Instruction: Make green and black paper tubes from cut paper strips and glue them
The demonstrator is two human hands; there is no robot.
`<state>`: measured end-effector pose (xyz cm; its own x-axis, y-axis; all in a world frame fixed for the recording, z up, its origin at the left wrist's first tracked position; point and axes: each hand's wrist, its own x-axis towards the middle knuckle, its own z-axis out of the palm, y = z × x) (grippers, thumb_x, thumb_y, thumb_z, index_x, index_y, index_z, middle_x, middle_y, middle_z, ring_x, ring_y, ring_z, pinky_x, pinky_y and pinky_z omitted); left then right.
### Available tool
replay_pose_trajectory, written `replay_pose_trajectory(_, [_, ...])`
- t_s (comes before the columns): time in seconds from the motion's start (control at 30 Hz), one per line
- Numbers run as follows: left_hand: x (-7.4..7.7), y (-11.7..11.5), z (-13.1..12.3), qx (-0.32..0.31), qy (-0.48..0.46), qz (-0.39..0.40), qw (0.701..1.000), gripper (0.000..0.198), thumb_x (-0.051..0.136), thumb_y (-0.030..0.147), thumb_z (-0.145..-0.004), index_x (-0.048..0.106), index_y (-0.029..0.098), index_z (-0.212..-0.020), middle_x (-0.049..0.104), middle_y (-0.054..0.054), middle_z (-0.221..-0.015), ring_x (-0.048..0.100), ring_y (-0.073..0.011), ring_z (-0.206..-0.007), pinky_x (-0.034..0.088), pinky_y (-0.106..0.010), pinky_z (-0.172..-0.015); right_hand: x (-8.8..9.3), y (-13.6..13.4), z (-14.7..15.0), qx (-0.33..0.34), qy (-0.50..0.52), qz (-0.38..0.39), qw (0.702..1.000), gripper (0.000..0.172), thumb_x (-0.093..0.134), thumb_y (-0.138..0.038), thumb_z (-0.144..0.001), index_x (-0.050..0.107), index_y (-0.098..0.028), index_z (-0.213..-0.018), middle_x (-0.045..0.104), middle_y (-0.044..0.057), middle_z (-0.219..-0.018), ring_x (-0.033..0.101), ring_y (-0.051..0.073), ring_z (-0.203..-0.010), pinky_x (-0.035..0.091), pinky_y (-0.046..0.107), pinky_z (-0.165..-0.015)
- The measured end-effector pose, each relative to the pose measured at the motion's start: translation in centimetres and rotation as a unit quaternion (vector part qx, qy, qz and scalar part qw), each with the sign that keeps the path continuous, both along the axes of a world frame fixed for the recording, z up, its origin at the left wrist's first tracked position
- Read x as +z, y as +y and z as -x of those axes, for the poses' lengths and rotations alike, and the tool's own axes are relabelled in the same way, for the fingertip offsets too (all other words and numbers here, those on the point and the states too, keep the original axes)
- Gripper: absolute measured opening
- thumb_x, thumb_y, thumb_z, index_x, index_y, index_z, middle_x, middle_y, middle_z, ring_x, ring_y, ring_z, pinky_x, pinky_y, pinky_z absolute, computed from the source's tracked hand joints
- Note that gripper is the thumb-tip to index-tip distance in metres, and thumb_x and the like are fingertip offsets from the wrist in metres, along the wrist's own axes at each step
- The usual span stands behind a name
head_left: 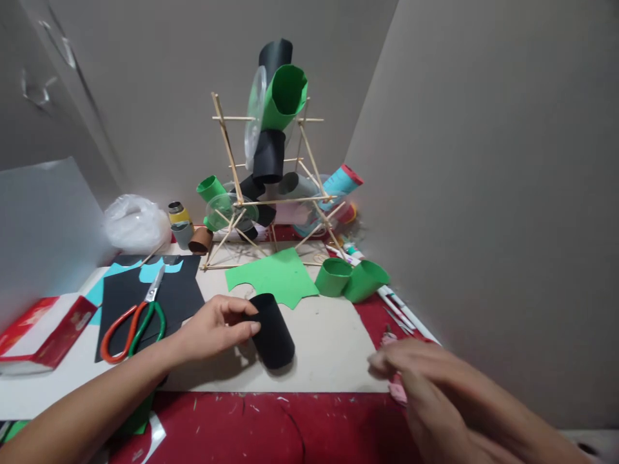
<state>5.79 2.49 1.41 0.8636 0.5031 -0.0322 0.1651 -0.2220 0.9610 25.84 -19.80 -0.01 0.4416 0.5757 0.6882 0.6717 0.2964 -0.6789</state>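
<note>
A black paper tube (275,338) leans on the white board (333,341), its open top tilted to the left. My left hand (227,325) pinches the upper rim of this tube between thumb and fingers. My right hand (416,380), blurred by motion, is over the board's right edge, beside a pink object (397,392); whether it holds anything is hidden. Behind the black tube lies a cut green sheet (275,277). Two green paper cups (333,277) stand to the right of that sheet.
A wooden stick frame (285,202) carrying black and green tubes stands at the back. Scissors with red and green handles (153,290) lie on black paper (181,293) at left. A red box (53,328) is far left, and walls rise behind and at right.
</note>
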Motion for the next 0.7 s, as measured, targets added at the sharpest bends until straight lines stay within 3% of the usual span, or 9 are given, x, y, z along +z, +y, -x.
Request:
replay_pose_trajectory(0.07, [0.0, -0.4, 0.0, -0.014, 0.0, -0.134, 0.991, 0.018, 0.061, 0.03, -0.085, 0.068, 0.014, -0.083, 0.065, -0.002, -0.068, 0.058, -0.0115, -0.06, 0.044, -0.022, -0.057, 1.9, 1.5, -0.3, -0.157, 0.022, 0.016, 0.987, 0.005, 0.068, -0.025, -0.083, 0.069, -0.029, -0.086, 0.067, -0.001, -0.075, 0.063, 0.019, -0.067, 0.051, 0.031, -0.065])
replay_pose_trajectory(0.13, [0.1, -0.8, 0.0, -0.034, -0.002, -0.237, 0.971, 0.016, 0.058, 0.025, -0.086, 0.068, 0.014, -0.085, 0.067, -0.003, -0.074, 0.059, -0.0129, -0.066, 0.044, -0.023, -0.061, 2.8, 2.9, -2.0, -0.227, 0.032, 0.054, 0.972, 0.011, 0.067, -0.033, -0.083, 0.071, -0.025, -0.088, 0.069, 0.001, -0.078, 0.063, 0.018, -0.066, 0.05, 0.03, -0.063])
replay_pose_trajectory(0.23, [-0.1, -1.2, 0.0, -0.079, 0.006, -0.307, 0.949, 0.016, 0.053, 0.021, -0.089, 0.067, 0.015, -0.088, 0.067, -0.004, -0.077, 0.06, -0.0134, -0.068, 0.044, -0.023, -0.064, 2.5, 4.4, -6.3, -0.196, -0.026, 0.154, 0.968, 0.026, 0.061, -0.038, -0.082, 0.072, -0.02, -0.097, 0.071, 0.005, -0.082, 0.061, 0.017, -0.06, 0.049, 0.03, -0.059])
replay_pose_trajectory(0.4, [-0.5, -1.6, 0.0, -0.131, 0.007, -0.358, 0.924, 0.02, 0.046, 0.02, -0.092, 0.064, 0.015, -0.09, 0.066, -0.005, -0.079, 0.061, -0.015, -0.07, 0.044, -0.024, -0.064, 0.3, 6.9, -11.7, -0.167, -0.064, 0.323, 0.929, 0.039, 0.062, -0.036, -0.073, 0.071, -0.015, -0.105, 0.072, 0.011, -0.087, 0.061, 0.02, -0.061, 0.045, 0.033, -0.062])
replay_pose_trajectory(0.57, [-0.8, -1.8, 0.1, -0.154, -0.005, -0.422, 0.894, 0.021, 0.042, 0.018, -0.093, 0.062, 0.015, -0.086, 0.064, -0.006, -0.075, 0.058, -0.0156, -0.065, 0.041, -0.025, -0.059, -0.5, 8.7, -12.6, -0.117, 0.01, 0.334, 0.935, 0.023, 0.061, -0.034, -0.071, 0.072, -0.015, -0.079, 0.062, 0.002, -0.053, 0.056, 0.017, -0.049, 0.04, 0.03, -0.054])
replay_pose_trajectory(0.7, [-0.9, -1.8, 0.1, -0.157, -0.024, -0.447, 0.88, 0.023, 0.04, 0.017, -0.093, 0.062, 0.015, -0.088, 0.064, -0.006, -0.074, 0.058, -0.0165, -0.064, 0.041, -0.026, -0.057, 0.0, 8.2, -12.6, -0.096, 0.071, 0.288, 0.95, 0.029, 0.058, -0.042, -0.071, 0.066, -0.015, -0.074, 0.061, 0.001, -0.055, 0.053, 0.014, -0.044, 0.041, 0.028, -0.048])
